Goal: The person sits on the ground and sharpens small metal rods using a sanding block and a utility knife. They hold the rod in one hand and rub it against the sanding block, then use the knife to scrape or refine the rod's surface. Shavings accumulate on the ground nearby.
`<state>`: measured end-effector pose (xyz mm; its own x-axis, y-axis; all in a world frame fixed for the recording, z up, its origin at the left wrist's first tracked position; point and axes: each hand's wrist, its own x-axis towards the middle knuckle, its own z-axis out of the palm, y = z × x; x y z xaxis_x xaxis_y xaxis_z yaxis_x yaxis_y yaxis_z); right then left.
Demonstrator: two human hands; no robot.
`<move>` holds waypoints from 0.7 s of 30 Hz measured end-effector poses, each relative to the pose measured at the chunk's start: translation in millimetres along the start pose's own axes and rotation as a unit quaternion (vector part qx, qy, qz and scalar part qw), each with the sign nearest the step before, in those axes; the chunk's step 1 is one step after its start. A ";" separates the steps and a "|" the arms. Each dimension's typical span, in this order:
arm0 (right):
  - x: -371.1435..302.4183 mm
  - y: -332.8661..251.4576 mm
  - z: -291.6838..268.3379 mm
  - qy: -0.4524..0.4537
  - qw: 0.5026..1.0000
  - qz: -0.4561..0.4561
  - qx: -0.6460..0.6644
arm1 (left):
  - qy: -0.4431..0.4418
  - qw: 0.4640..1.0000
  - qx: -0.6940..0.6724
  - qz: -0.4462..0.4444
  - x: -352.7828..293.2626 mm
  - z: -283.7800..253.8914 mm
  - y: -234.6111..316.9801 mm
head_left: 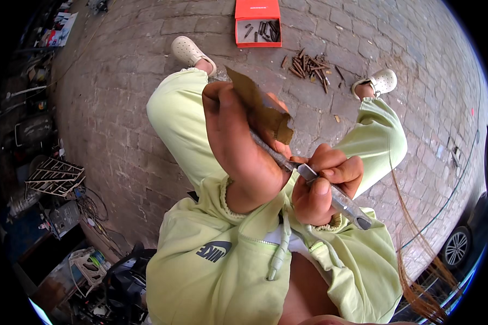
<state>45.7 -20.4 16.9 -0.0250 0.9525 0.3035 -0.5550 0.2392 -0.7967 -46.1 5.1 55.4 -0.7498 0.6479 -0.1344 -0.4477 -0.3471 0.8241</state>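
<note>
My left hand [225, 111] is closed around a brown, ragged-edged sheet [261, 108] that looks like sandpaper, folded over the upper part of a grey metal rod [274, 153]. Closer to me, my right hand [331, 181] pinches a silver metal tool [350, 208] between thumb and fingers; its near end is rounded with a hollow. The rod runs down from the sheet to the tool's flat-faced end. Whether rod and tool are one piece, I cannot tell. Fingers hide part of both.
Ahead on the brick paving lies an open red box [257, 45] with dark metal pieces inside. Beside it is a pile of rusty rods [312, 67]. Cables [95, 208] and a metal rack [54, 176] clutter the left; a car wheel [456, 247] shows at right.
</note>
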 end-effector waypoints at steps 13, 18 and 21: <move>-0.4 -1.0 5.1 0.021 0.999 0.010 0.025 | -0.003 1.000 -0.003 0.004 -0.1 -2.4 -1.9; -1.2 0.1 5.9 0.008 1.000 -0.006 0.019 | -0.007 1.000 0.008 0.019 -0.9 -3.2 -2.9; -2.1 1.0 2.4 0.002 1.000 -0.006 0.006 | -0.020 0.995 0.076 0.066 1.2 -8.7 -8.0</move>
<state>43.2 -22.6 16.7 -0.0147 0.9503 0.3111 -0.5648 0.2489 -0.7868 -47.6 2.8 43.9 -0.7755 0.6314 0.0010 -0.2646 -0.3264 0.9075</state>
